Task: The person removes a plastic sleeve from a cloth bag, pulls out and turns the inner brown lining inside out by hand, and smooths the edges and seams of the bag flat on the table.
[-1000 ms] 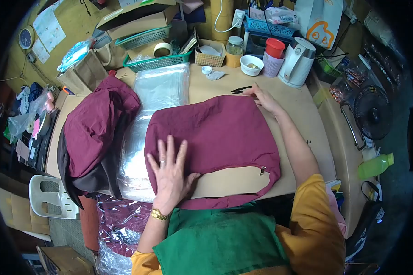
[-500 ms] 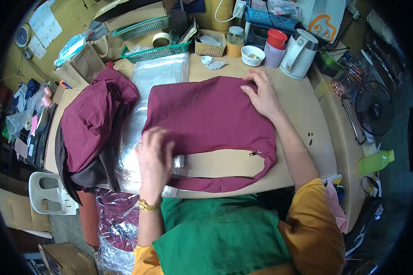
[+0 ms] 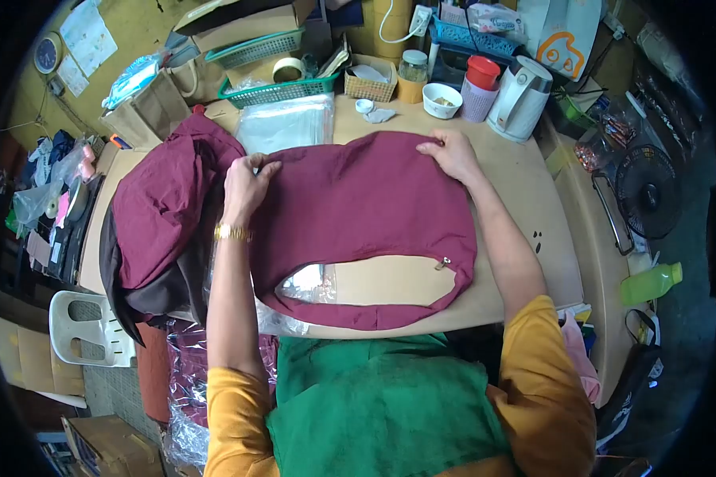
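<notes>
A maroon fabric shoulder bag [image 3: 366, 199] lies flat on the tabletop, its far edge away from me and its strap curving round near the front edge. A small zipper pull [image 3: 443, 263] hangs at the right end of its opening. My left hand [image 3: 248, 184] pinches the bag's far left corner. At the far right corner, my right hand [image 3: 455, 157] is closed on the fabric, thumb on top. Clear plastic bags [image 3: 288, 121] lie partly under the maroon bag. A heap of maroon and dark fabric bags [image 3: 159, 207] sits to the left.
Along the back stand a green basket [image 3: 278, 93] with tape, a wicker basket [image 3: 371, 83], a jar [image 3: 413, 73], a white bowl [image 3: 441, 102], a purple cup [image 3: 477, 97] and a kettle [image 3: 519, 99]. A fan [image 3: 652, 191] and green bottle [image 3: 651, 284] are at right.
My left hand has moved from the near left side up to the bag's far left corner and taken hold. My right hand's fingers have closed on the far right corner.
</notes>
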Tool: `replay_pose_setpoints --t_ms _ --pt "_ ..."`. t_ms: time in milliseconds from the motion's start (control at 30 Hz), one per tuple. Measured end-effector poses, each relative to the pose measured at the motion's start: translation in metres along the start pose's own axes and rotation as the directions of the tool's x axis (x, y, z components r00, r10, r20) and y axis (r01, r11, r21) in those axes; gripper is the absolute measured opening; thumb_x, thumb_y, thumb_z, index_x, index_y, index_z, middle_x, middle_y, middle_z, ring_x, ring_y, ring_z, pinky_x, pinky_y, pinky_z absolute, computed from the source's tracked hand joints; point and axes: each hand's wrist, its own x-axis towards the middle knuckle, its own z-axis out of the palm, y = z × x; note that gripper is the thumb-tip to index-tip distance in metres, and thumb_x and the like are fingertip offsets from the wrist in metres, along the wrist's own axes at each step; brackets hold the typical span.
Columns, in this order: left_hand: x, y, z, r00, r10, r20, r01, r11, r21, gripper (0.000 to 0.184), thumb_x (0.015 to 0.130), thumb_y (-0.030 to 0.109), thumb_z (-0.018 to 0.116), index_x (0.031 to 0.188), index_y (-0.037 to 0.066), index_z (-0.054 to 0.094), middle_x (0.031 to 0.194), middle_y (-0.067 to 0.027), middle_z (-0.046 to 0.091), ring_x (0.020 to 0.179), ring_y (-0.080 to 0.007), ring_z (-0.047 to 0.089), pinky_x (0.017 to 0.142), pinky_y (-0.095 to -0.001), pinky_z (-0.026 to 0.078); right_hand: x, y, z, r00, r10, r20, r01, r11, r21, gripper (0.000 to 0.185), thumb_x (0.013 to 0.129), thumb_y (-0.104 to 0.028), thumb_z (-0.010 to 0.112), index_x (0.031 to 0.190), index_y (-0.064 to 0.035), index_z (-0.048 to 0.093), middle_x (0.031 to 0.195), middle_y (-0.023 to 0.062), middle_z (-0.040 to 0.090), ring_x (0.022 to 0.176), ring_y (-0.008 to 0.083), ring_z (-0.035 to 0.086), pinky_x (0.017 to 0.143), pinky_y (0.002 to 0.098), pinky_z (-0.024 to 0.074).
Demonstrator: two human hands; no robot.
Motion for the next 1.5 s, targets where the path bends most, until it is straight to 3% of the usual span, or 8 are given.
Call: replay_pose_setpoints --t_ms 100,200,267,400,567,667,1133,1500 --pt "0.023 0.016 -0.02 0.97 -0.217 -0.114 0.146 0.885 -0.442 0.012 0.087 0.008 0.069 0.095 0.0 0.073 0.076 -0.0065 0.069 0.063 -0.0155 0.065 0.066 -0.0303 0.053 0.01 -0.05 -0.038 0.928 -0.188 -0.323 0.217 0.975 0.056 0.021 0.085 -0.016 0.074 0.1 -0.0018 0.073 0.086 0.0095 0.072 0.082 0.015 0.066 0.075 0.0322 0.0507" --pt "0.011 0.054 -0.082 0.88 0.066 -0.47 -0.369 0.718 -0.59 0.016 0.091 -0.008 0.058 0.099 -0.003 0.071 0.102 -0.0081 0.068 0.09 -0.0119 0.065 0.079 -0.0247 0.053 -0.007 -0.088 -0.109 0.577 -0.586 -0.569 0.726 0.687 0.029 0.017 0.088 0.011 0.061 0.097 -0.0003 0.071 0.106 0.0069 0.067 0.095 0.0142 0.064 0.083 0.0252 0.0538" --pt "-0.019 0.075 -0.115 0.752 0.34 -0.565 -0.49 0.861 -0.134 0.025 0.085 -0.013 0.057 0.102 -0.002 0.072 0.113 -0.0119 0.066 0.107 -0.0195 0.063 0.093 -0.0307 0.05 -0.046 -0.106 -0.13 0.645 -0.511 -0.569 0.695 0.702 0.157 0.026 0.086 0.016 0.053 0.098 -0.0002 0.07 0.123 0.0115 0.06 0.1 0.0169 0.063 0.084 0.0274 0.0544" --pt "-0.093 0.057 -0.095 0.797 0.384 -0.467 -0.504 0.848 -0.163 0.048 0.059 -0.018 0.055 0.097 0.004 0.075 0.103 -0.0138 0.064 0.101 -0.0258 0.062 0.087 -0.0338 0.051 -0.112 -0.061 -0.118 0.813 -0.481 -0.328 0.522 0.852 0.045 0.02 0.078 0.01 0.058 0.089 -0.0017 0.071 0.128 0.0143 0.056 0.113 0.0241 0.057 0.098 0.0375 0.0463" --pt "-0.186 0.006 -0.046 0.979 0.083 0.187 -0.022 0.952 -0.306 0.023 0.075 -0.005 0.067 0.097 0.001 0.062 0.092 -0.0096 0.056 0.075 -0.019 0.058 0.067 -0.0306 0.048 -0.185 0.031 -0.045 0.997 0.019 0.076 -0.031 0.987 0.159 0.018 0.077 0.003 0.071 0.094 -0.0039 0.069 0.125 0.0132 0.056 0.117 0.0251 0.056 0.098 0.0339 0.0446" --pt "-0.203 -0.009 -0.033 1.0 0.017 -0.026 -0.026 0.924 -0.381 0.044 0.072 -0.002 0.071 0.112 0.001 0.052 0.098 -0.0075 0.05 0.08 -0.0158 0.053 0.066 -0.031 0.045 -0.199 0.038 -0.037 0.991 0.114 -0.069 -0.095 0.969 0.228 0.029 0.075 0.004 0.073 0.101 -0.0062 0.065 0.128 0.0108 0.054 0.12 0.0234 0.053 0.097 0.0335 0.0446" --pt "-0.154 -0.009 -0.016 0.988 0.144 -0.049 -0.151 0.888 -0.435 0.006 0.086 0.011 0.072 0.085 0.005 0.07 0.095 -0.0082 0.072 0.105 -0.023 0.065 0.108 -0.0478 0.035 -0.156 0.017 -0.014 0.955 -0.217 -0.204 0.258 0.944 0.205 0.012 0.081 0.005 0.067 0.091 -0.0002 0.063 0.095 0.0105 0.067 0.097 0.0247 0.063 0.089 0.0364 0.0486" --pt "-0.172 -0.007 0.006 0.953 -0.303 0.02 0.189 0.541 -0.819 0.019 0.102 0.016 0.058 0.091 0.001 0.063 0.089 0.0039 0.058 0.084 -0.0053 0.05 0.08 -0.0224 0.042 -0.146 0.007 0.013 0.924 -0.037 -0.38 0.142 0.958 0.25 0.018 0.099 -0.015 0.059 0.086 -0.0023 0.057 0.071 0.0041 0.056 0.067 0.0104 0.051 0.063 0.0262 0.0437"
